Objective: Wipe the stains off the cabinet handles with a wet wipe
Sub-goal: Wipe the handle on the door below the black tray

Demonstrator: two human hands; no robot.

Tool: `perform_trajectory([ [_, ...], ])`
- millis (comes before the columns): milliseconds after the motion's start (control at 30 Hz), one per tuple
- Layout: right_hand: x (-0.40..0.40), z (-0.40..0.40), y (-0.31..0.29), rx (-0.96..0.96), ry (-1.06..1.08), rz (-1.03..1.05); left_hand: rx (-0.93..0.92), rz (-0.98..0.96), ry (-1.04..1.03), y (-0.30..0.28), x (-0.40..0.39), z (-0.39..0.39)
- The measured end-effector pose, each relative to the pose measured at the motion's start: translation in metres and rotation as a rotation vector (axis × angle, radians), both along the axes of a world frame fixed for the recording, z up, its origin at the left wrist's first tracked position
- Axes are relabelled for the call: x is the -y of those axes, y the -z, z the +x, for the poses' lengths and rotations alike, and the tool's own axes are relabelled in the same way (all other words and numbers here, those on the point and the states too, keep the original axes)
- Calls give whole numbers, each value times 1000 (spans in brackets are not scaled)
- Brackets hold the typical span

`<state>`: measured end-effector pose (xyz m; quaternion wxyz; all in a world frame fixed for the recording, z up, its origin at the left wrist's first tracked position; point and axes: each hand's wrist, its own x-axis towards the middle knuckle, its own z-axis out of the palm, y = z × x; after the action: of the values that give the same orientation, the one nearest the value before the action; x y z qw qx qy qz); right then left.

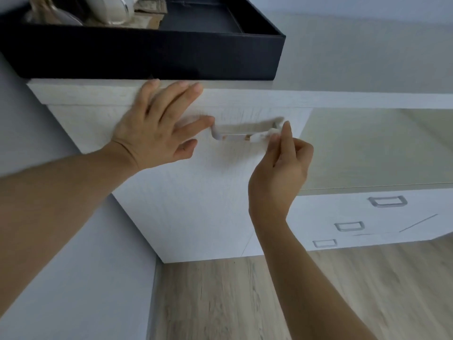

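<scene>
A white cabinet (196, 204) fills the middle of the view. Its silver bar handle (234, 137) sits near the top of the front and carries a brownish stain close to its right end. My left hand (157, 128) lies flat with fingers spread on the cabinet front, just left of the handle, fingertips reaching the top edge. My right hand (279, 165) pinches a small white wet wipe (263, 137) against the right end of the handle. Much of the wipe is hidden between my fingers.
A black open box (147, 55) with glass items stands on the cabinet top, right above my left hand. To the right, a lower white unit carries three more silver handles (387, 201), (349, 226), (324, 243). Wood-look floor (245, 303) lies below, and a wall on the left.
</scene>
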<state>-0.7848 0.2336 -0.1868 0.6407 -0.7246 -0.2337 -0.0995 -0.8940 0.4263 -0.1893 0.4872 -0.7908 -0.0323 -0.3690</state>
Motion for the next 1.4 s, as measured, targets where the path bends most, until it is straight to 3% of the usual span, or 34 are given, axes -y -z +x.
perform_trajectory([
  [167, -2, 8, -9, -322, 88, 239, 0, 2, 0, -1, 0, 1],
  [433, -4, 1, -10, -256, 73, 164, -6, 22, -16, -1, 0, 0],
  [600, 6, 19, -15, -263, 185, 195, -8, 17, -20, 0, -1, 0],
  [700, 1, 17, -16, -277, 103, 195, -3, 6, -11, 0, -1, 1],
  [1067, 7, 24, -14, -620, -219, 419, 17, 21, -11, 2, -2, 1],
  [1400, 7, 13, -11, -503, -102, 373, 31, 23, -1, 2, -2, 2],
])
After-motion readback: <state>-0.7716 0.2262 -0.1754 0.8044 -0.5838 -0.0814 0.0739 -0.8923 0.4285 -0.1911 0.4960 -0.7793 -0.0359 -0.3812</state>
